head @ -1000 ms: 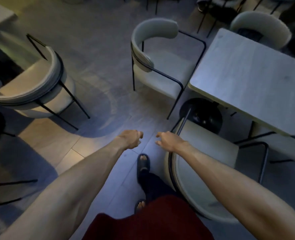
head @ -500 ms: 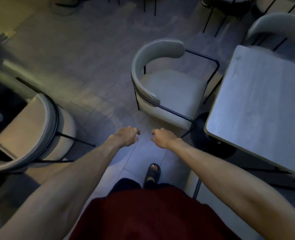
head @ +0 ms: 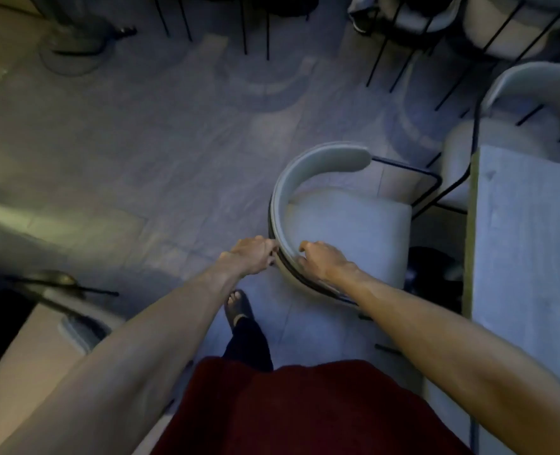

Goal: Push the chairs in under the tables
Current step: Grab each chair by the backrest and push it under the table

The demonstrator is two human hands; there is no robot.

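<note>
While we stand just behind it, both our hands rest on the curved back of the chair (head: 344, 224). Our left hand (head: 250, 256) curls against the outer side of the backrest; whether it actually grips we cannot tell. Our right hand (head: 324, 261) is closed over the top rim, fingers (head: 305, 249) hooked inside. That chair sits left of the counter (head: 528, 257), its seat not yet under the top. Another chair (head: 534, 93) stands at the far right.
</note>
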